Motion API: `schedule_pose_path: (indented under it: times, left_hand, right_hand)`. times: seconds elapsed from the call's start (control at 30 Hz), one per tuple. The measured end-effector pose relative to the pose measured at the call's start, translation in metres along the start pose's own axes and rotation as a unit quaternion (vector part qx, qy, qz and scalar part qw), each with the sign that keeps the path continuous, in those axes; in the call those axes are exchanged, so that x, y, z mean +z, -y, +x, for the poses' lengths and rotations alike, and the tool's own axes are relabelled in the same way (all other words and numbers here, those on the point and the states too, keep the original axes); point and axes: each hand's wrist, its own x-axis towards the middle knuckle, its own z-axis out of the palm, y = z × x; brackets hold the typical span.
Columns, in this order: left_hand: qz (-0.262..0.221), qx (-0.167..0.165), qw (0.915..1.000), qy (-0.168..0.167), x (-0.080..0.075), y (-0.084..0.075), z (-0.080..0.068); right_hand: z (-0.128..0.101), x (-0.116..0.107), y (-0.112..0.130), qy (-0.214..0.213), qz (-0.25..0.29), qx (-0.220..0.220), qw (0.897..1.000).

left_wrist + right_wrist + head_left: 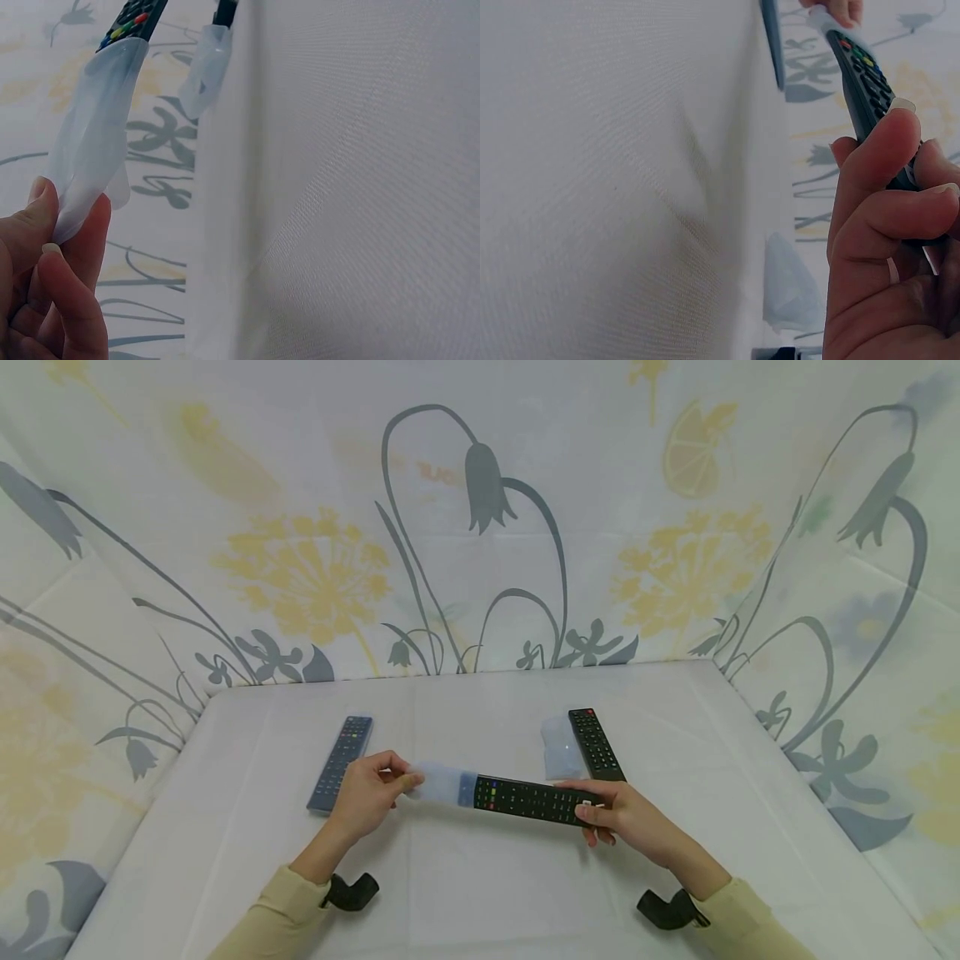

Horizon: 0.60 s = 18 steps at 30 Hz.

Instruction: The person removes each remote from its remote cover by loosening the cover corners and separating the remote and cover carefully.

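Observation:
My right hand (626, 814) grips one end of a black remote control (525, 800), thumb on its button face. The remote's other end sits inside a translucent bluish plastic sleeve (438, 783). With thumb and fingertips my left hand (375, 789) pinches the loose far end of that sleeve. In the left wrist view the sleeve (94, 112) hangs slack past the remote, whose coloured buttons show at its mouth. The right wrist view has the remote (862, 82) tilted above the table, held between thumb and fingers.
Beside my left hand lies a remote in a bluish cover (341, 760). At the right, a bare black remote (594, 743) lies next to another translucent sleeve (558, 747). The white-covered table (480, 893) meets flower-patterned cloth (450, 552) at its back and sides.

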Motion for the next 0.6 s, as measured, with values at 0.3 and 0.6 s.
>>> schedule_pose_path:
  times: [0.3, 0.6]
  left_hand:
    - [0.0, -0.009, 1.0, -0.003, 0.001, 0.004, 0.0]
    - [-0.014, -0.021, 0.9996, 0.01, 0.004, 0.011, 0.004]
  right_hand:
    - [0.0, 0.0, -0.004, -0.001, 0.0, 0.006, 1.0]
    - [0.002, -0.001, -0.01, -0.006, 0.003, 0.001, 1.0]
